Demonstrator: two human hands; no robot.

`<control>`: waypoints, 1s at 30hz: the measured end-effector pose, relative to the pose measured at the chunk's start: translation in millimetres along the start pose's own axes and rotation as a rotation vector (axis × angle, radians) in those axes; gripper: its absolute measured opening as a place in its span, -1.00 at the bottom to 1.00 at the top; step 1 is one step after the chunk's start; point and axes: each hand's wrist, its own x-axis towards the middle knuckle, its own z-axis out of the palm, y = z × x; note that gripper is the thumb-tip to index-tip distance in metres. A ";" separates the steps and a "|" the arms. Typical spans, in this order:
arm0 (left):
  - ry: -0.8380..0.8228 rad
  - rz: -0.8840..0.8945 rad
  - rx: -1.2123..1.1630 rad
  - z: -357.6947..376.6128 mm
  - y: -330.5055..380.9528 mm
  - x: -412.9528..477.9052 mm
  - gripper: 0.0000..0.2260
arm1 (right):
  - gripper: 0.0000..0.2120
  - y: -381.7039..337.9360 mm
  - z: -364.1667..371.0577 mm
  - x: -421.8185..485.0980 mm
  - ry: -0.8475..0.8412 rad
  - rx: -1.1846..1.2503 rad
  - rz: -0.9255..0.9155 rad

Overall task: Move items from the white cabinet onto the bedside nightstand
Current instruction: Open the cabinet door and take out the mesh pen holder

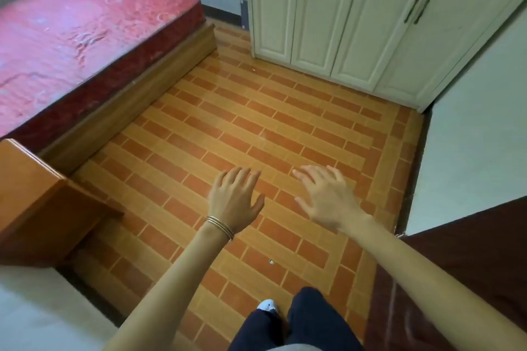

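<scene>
Cabinet (356,31): stood far right, doors closed.
Nightstand (31,196): sat near left, beside bed (85,28).
Left grip (232,198): fingers spread, held nothing.
Right grip (328,198): fingers spread, held nothing.

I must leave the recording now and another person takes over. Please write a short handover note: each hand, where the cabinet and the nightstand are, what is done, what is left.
Left hand: open, holds nothing, bangles on the wrist, above the tiled floor.
Right hand: open, holds nothing, beside the left one.
White cabinet: ahead, every door in view is closed, so its items cannot be seen.
Nightstand: probably the wooden unit at the left, next to the bed.
Done: nothing visible; no item has been taken out.
Left: open the cabinet, take the items, carry them to the nightstand.
</scene>
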 end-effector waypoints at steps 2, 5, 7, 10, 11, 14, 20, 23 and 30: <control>0.013 0.021 0.003 -4.3 -5.1 11.6 -0.55 | -0.46 2.7 -5.7 5.9 0.051 -0.001 0.013; 0.056 0.038 0.008 -3.4 -8.3 31.9 -0.54 | -0.47 10.9 -8.2 16.6 0.086 -0.022 0.020; 0.046 0.045 -0.003 -0.7 -6.4 43.7 -0.51 | -0.47 18.2 -5.2 24.3 0.092 -0.025 0.024; 0.021 0.050 -0.003 10.2 -5.9 63.3 -0.49 | -0.47 33.8 0.0 40.0 0.085 -0.018 0.027; -0.001 0.047 -0.002 14.2 -5.7 71.7 -0.49 | -0.47 40.3 1.5 46.1 0.083 -0.014 0.027; -0.016 0.042 -0.007 26.8 -4.2 104.2 -0.51 | -0.48 64.7 2.5 69.1 0.081 -0.004 0.019; -0.009 0.023 -0.018 31.6 6.6 197.4 -0.51 | -0.48 141.2 -20.6 137.2 0.069 -0.011 0.005; 0.012 0.017 -0.012 31.6 13.1 246.6 -0.55 | -0.48 182.2 -39.6 172.8 0.074 -0.023 -0.015; 0.029 0.004 -0.009 30.7 23.2 340.5 -0.53 | -0.48 255.3 -63.0 237.2 0.094 -0.049 -0.042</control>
